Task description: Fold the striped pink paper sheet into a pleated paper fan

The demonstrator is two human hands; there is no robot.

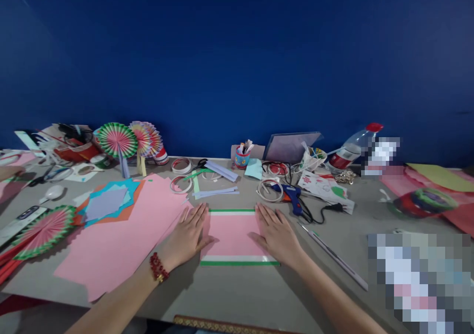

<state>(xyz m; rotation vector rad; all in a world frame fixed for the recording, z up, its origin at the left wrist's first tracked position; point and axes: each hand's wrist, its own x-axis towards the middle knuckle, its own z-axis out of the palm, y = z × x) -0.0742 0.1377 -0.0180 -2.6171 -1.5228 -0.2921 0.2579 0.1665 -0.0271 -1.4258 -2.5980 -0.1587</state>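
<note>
A pink paper sheet (232, 236) with a white and a green strip along its far and near edges lies flat on the grey table (237, 287). My left hand (190, 233) rests on its left edge, fingers stretched out and thumb pointing inward; a red bead bracelet circles the wrist. On the right edge lies my right hand (276, 230), also flat with its fingers spread. Neither hand grips anything. To the left are large pink sheets (126, 245), with blue, orange and lilac papers (107, 203) on top.
Behind the sheet are tape rolls (180, 165), lilac strips (221, 170) and a pen cup (242, 159). A blue glue gun (294, 198), a cutter-like tool (333, 257) and a bottle (351, 149) are at right. Folded paper fans (117, 140) stand back left. Another person's hand (10, 172) shows far left.
</note>
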